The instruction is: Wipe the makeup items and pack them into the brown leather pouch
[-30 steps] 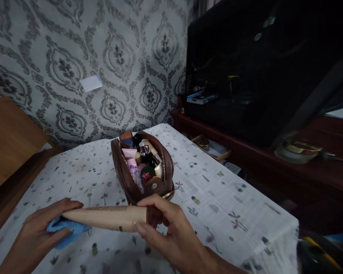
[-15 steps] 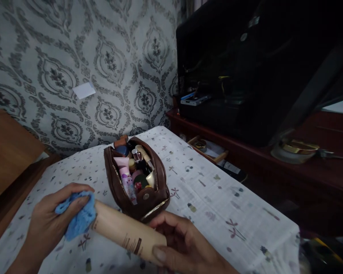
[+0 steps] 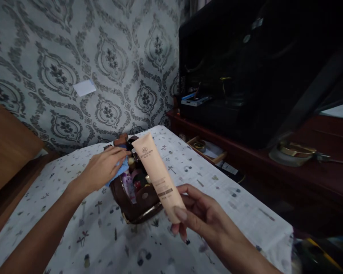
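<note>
The beige tube (image 3: 160, 175) is in the air above the white printed cloth (image 3: 108, 239), between the cloth's middle and its right edge, and in the view it covers the right side of the brown bag (image 3: 131, 207). It is tilted, the flat sealed end up and to the left. The right hand (image 3: 204, 215) holds it near the lower end, thumb on the printed side and fingers behind. For good handling, I think this hold should be firm but gentle, because a soft tube may bend or press out its content. The left hand (image 3: 104, 165) is over the left side of the bag's opening, its fingers close together, with a blue cloth (image 3: 120, 171) gathered under the palm; whether it touches the contents I cannot tell. It would be careful to hold the blue cloth bunched, so that it does not catch in the zipper. In the bag, a purple tube (image 3: 127, 186) lies near the left hand. Beyond the far edge stands a patterned wall (image 3: 111, 57); beyond the right edge, an open drawer (image 3: 214, 150).
</note>
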A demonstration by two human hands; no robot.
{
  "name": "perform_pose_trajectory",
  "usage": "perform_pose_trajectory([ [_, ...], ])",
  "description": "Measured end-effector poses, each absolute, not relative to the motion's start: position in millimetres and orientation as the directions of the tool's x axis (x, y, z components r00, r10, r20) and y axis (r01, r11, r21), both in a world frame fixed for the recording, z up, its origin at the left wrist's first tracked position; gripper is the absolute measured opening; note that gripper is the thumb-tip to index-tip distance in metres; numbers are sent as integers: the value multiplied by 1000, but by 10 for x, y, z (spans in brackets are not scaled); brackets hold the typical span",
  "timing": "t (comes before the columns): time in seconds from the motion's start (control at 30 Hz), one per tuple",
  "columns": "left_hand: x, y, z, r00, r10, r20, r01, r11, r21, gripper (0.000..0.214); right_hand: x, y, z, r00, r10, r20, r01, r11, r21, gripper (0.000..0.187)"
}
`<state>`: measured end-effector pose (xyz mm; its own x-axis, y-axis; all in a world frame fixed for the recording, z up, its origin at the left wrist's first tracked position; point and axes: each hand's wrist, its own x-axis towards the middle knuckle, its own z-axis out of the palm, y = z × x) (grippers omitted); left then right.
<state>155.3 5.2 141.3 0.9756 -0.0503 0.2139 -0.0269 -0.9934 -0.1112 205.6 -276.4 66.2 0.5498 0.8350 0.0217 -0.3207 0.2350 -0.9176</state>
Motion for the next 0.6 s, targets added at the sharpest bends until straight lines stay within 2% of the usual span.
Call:
perform_pose_trajectory([
  [0.07,1569,103,1439,992,-63,105,-45,-985,-168,44,2139,-2730,807,568,823,20,-245,193,-950,42],
  [0.17,1535,161,1494,996,-60,62,-49,-985,-166,44,2276,-2612,977,567,824,19,-152,127,-980,45],
  [0.27,1476,190,1522,996,-44,80,-36,-994,-100,41,2417,-2431,1098,559,827,-50,-127,27,-991,36],
  [0.4,1414,188,1502,994,-1,108,4,-999,-47,41,2541,-2172,1248,566,809,-159,-127,-105,-986,8],
  [0.6,1389,200,1437,984,-3,179,-4,-1000,3,41,2546,-1855,1381,601,770,-215,-42,-238,-970,12],
])
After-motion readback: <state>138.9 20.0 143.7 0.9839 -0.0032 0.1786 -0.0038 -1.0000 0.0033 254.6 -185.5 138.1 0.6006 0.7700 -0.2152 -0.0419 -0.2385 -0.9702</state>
